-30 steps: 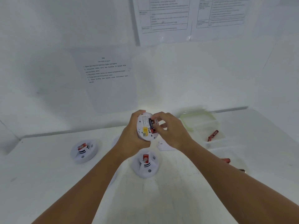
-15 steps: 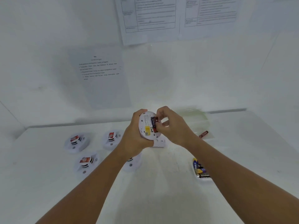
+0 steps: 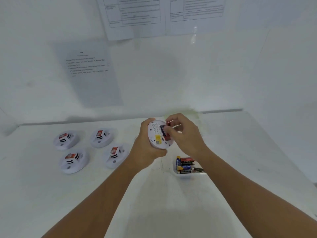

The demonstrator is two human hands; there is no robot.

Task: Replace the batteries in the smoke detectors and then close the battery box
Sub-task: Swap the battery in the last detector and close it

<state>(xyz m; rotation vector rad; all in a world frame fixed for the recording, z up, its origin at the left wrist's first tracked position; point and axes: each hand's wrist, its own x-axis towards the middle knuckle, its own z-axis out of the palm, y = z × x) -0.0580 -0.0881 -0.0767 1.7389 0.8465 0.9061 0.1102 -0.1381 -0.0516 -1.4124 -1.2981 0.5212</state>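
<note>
- Left hand (image 3: pixel 147 148) wrapped around the rim of a white smoke detector (image 3: pixel 158 134), held above the worktop (image 3: pixel 154 203) with its back side tilted up toward the camera.
- Back of the held unit shows printed text, a yellow label and an open battery bay with dark and red content inside; the exact content is too blurred to tell.
- Right hand (image 3: pixel 184 133) at the bay, fingers curled; thumb and forefinger pinch a small red battery (image 3: pixel 168 123) at the bay's upper edge. Whether it is seated or free of its contacts cannot be told.
- Four more smoke detectors lie face-up on the worktop to the left, in two rows: far left (image 3: pixel 66 140), far right (image 3: pixel 101 137), near left (image 3: pixel 73 160), near right (image 3: pixel 115 154). Each carries a red-and-white label on top. All sit apart from one another.
- A shallow white tray (image 3: pixel 185 176) sits on the worktop just below the right wrist, holding several loose batteries (image 3: pixel 186 164), red, blue-and-yellow and dark ones, lying on their sides and touching.
- A greenish blur behind the right hand, by the back wall; cannot tell what it is.
- Printed sheets (image 3: pixel 91 73) fixed to the white wall beyond; text unreadable.
</note>
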